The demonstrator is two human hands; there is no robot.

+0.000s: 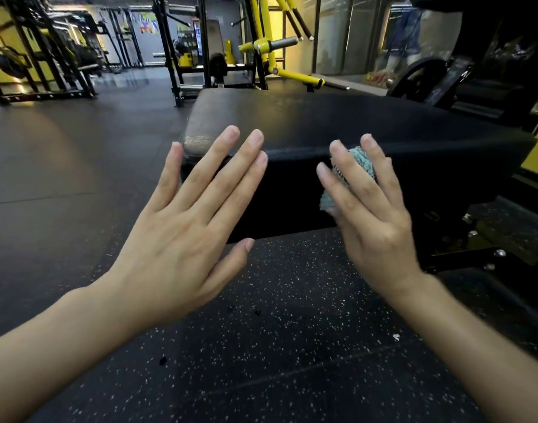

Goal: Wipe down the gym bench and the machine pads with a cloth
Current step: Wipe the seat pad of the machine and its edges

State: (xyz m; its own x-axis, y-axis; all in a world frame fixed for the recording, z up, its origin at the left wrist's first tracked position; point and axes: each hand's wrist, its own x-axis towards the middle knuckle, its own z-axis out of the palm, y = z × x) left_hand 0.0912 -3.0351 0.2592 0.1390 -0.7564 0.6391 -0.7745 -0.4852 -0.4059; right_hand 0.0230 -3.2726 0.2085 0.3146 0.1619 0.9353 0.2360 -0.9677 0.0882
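so left hand (182,239) is spread flat, fingers straight, up by the near corner of the black bench pad (353,123), right hand (371,221) grips a balled-up teal cloth (360,161) against the pad's front edge, speckled rubber floor (292,346) underneath

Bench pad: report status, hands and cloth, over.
Left hand open, fingers straight, at the bench pad near edge. Right hand holds balled teal cloth before pad's front face, contact unclear. Worn patch at left corner; nothing blocking.

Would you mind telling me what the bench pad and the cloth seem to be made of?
Bench pad: likely black vinyl or leatherette, faint sheen, worn pale at its left corner. Cloth: probably teal terry or microfibre, nubbly looped surface.
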